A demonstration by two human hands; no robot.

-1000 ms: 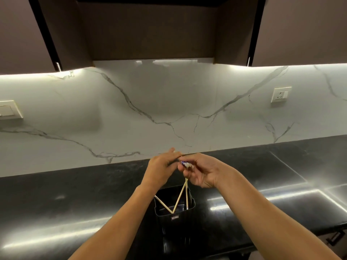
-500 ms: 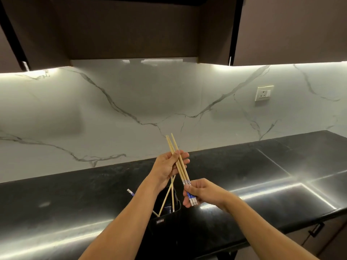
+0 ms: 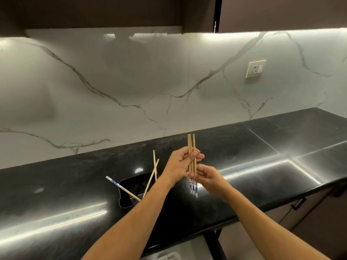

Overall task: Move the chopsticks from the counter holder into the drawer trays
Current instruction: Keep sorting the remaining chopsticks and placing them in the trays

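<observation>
My left hand (image 3: 180, 162) grips a bundle of wooden chopsticks (image 3: 191, 145) upright above the counter, their blue-and-white patterned ends (image 3: 193, 186) pointing down. My right hand (image 3: 207, 177) pinches the same bundle just below the left hand. The black holder (image 3: 124, 192) stands on the counter to the left, partly hidden by my left forearm. Three more chopsticks (image 3: 153, 175) lean inside it, one tilted far left with its patterned end up (image 3: 114, 182).
The black stone counter (image 3: 262, 166) runs left to right below a white marbled wall with a socket (image 3: 255, 68). Dark upper cabinets hang overhead. A cabinet front with a handle (image 3: 298, 203) sits below the counter at right. A white object (image 3: 169, 256) shows at the bottom edge.
The bundle came out of the holder and moved right and up. It now stands more upright, and my right hand has slid up close under my left hand.
</observation>
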